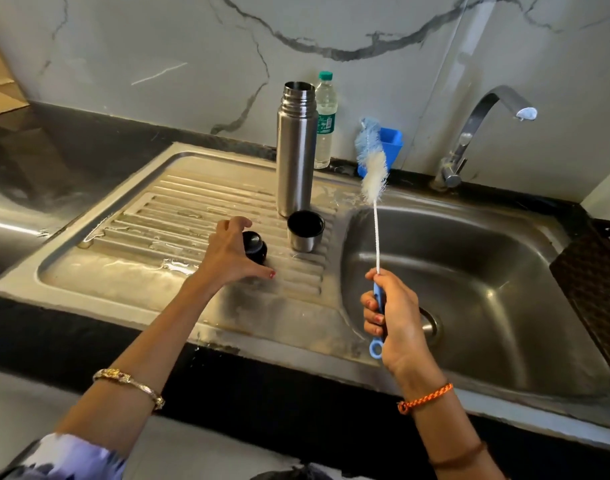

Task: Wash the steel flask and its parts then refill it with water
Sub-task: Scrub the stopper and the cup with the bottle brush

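Right hand (390, 317): clenched round the blue plastic handle of a long wire-stemmed bottle brush (374, 168), held above the near-left edge of the steel sink basin (487, 271). The brush's long axis runs near vertical, its white and blue bristle head uppermost and hanging loop lowermost.

Left hand (232, 252): fingers spread and loosely curved over the small round black stopper (255, 247) on the ribbed steel draining board (178, 206); contact cannot be confirmed, so no grasp is recorded.

Just right of the stopper stands the short steel cup lid (305, 230), mouth up. Behind it the tall cylindrical steel flask (295, 150) stands upright, long axis vertical, open threaded mouth upward.

Judgement: the stopper appears next for scrubbing. Grip it firmly by its sides, since the board is wet, and carry it over the basin so runoff falls there.
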